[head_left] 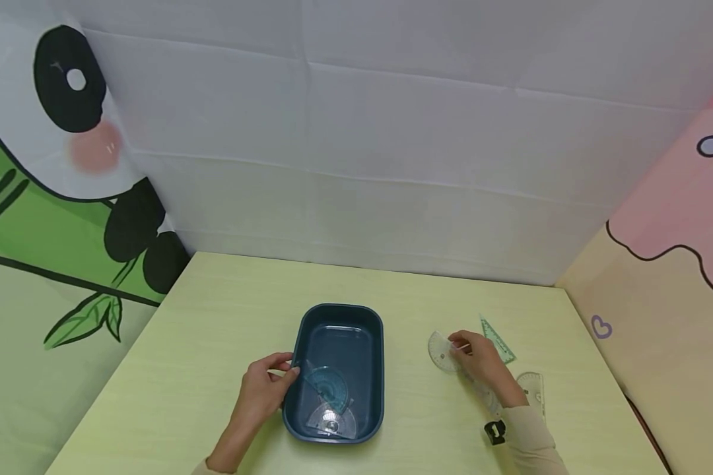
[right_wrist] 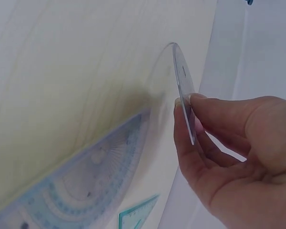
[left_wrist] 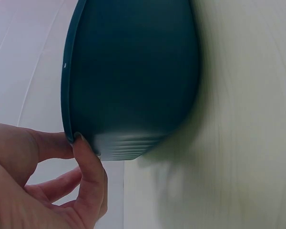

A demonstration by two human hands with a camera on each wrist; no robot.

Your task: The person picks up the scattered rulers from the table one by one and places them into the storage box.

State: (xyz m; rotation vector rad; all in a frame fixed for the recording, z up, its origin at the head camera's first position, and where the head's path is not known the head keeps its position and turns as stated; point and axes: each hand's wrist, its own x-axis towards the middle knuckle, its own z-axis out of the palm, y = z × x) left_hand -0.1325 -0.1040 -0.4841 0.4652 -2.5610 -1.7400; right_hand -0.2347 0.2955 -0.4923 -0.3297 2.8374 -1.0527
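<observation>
My left hand (head_left: 261, 389) pinches the left rim of a dark blue plastic tray (head_left: 339, 340) between thumb and fingers. A blue-tinted protractor (head_left: 328, 382) and a clear protractor (head_left: 335, 423) lie inside the tray, overlapping. To the right, my right hand (head_left: 482, 361) pinches another clear protractor (head_left: 440, 353) by its edge. In the right wrist view this protractor (right_wrist: 182, 78) stands almost edge-on, tilted above the table. A larger clear protractor (right_wrist: 93, 174) lies flat below it, partly hidden by the right arm in the head view.
A green set square (head_left: 499, 341) lies beyond the right hand. One more clear protractor (head_left: 531, 389) lies right of the right wrist. A black device (head_left: 495, 432) is on that wrist. A white cloth wall (head_left: 356, 218) closes the table's back edge.
</observation>
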